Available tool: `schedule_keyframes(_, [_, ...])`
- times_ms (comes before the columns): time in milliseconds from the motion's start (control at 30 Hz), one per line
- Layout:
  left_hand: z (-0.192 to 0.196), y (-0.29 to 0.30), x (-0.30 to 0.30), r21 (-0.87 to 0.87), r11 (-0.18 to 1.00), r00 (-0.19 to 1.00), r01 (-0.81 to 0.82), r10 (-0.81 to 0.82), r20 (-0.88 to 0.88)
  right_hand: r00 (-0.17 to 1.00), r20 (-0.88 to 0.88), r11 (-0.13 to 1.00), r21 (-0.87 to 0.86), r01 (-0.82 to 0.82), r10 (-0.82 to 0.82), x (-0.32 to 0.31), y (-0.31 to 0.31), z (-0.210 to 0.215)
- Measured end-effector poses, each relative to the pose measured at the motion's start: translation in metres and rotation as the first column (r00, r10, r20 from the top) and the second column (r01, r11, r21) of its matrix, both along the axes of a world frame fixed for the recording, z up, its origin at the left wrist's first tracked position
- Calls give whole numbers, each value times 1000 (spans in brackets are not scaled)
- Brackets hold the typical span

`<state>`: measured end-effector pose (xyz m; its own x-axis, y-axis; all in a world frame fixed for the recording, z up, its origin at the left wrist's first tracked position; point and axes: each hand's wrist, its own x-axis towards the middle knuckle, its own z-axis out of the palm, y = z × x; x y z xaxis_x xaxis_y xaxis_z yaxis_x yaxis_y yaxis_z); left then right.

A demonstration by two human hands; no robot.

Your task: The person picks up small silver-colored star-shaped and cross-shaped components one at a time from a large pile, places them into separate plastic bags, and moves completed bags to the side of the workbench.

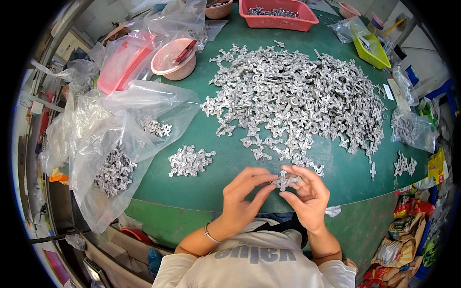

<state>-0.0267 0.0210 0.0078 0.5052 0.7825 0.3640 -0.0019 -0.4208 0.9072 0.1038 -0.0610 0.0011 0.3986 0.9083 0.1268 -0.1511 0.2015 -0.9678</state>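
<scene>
Spreading across the green table (230, 158), a large heap of grey metal castings (297, 96) is lying beyond a small branched casting (285, 180), which is being pinched between left hand (245, 194) and right hand (307, 194), its axis unclear.

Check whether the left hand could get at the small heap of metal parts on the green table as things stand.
Probably yes. The small heap lies just ahead and left of the left hand, with bare green table between. But that hand shares a grip with the right hand on a metal part.
</scene>
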Motion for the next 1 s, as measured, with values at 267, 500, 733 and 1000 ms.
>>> schedule_keyframes(267, [1, -3, -2, -539, 834, 982, 119, -18, 189, 995, 90, 997, -71, -42, 49, 11, -8, 3])
schedule_keyframes(500, [-3, 1, -2, -818, 485, 947, 309, -79, 311, 994, -102, 987, -157, 32, -49, 7, -9, 9])
schedule_keyframes(733, [-5, 1, -3, -847, 361, 917, 389, -61, 395, 996, -74, 993, -104, 50, -57, 5, -10, 8])
schedule_keyframes(1000, [-11, 36, -54, -473, 823, 932, -315, 363, 10, 887, 399, 904, -249, 347, -231, 47, -2, -24])
